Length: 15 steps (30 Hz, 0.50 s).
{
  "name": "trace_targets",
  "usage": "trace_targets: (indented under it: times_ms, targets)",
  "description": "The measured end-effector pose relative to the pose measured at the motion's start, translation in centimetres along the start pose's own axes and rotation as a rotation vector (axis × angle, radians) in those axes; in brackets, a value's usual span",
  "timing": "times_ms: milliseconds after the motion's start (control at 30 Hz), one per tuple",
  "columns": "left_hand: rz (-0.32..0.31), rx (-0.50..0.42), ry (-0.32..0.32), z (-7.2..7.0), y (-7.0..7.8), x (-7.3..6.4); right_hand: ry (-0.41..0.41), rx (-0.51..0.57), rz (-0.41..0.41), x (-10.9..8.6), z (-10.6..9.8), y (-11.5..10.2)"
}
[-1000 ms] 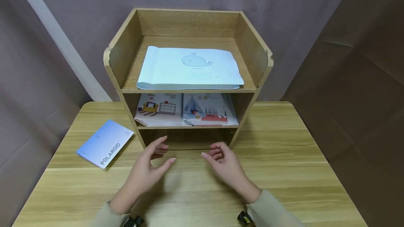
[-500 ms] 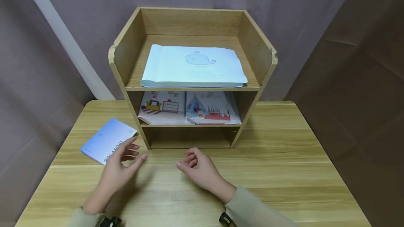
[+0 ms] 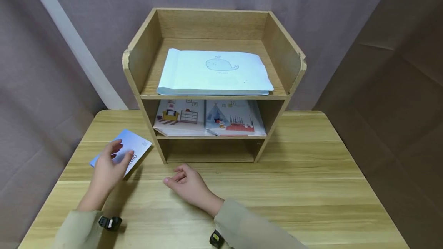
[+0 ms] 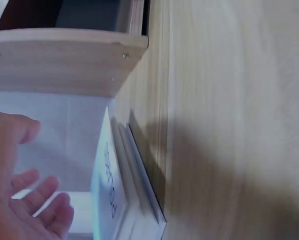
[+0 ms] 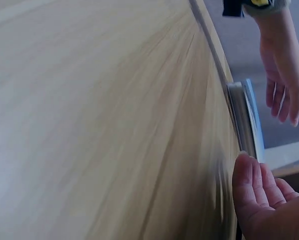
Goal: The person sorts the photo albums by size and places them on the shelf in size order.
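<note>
A thick blue-to-white book (image 3: 141, 146) marked POLAROID lies on the left of the table. My left hand (image 3: 108, 168) hovers over it, thumb and fingers spread apart and nothing between them, hiding part of the lettering. In the left wrist view the book's cover (image 4: 105, 185) and page edges show beside the fingers, with a gap between. My right hand (image 3: 192, 187) is above the table in front of the shelf, loosely curled and holding nothing. The right wrist view shows its fingers (image 5: 262, 187) overlapping the near end of the book.
A wooden shelf unit (image 3: 214, 97) stands at the back middle. A white book with a whale drawing (image 3: 216, 72) lies on its top level. Two illustrated books (image 3: 235, 120) lie side by side on the middle level. Curtains hang behind.
Both hands have moved left from in front of the shelf. The left hand has come over the blue book, and the right has followed toward it. The view has shifted slightly.
</note>
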<state>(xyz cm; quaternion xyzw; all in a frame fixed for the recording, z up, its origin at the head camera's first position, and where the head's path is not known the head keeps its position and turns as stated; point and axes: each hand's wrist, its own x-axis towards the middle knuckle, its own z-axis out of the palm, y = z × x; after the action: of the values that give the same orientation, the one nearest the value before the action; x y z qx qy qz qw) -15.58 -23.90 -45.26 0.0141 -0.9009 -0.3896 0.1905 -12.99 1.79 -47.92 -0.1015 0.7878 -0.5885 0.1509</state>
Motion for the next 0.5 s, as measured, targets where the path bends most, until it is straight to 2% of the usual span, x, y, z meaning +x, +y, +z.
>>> trace_targets:
  times_ms: [300,500]
  targets:
    - [-0.131,0.179,-0.140,0.1,-2.1,2.3,-0.019,0.044,0.043,1.2,2.9,-1.1]
    - [-0.112,0.289,-0.244,0.6,-3.1,2.8,-0.047,0.028,0.069,1.5,3.5,-1.4]
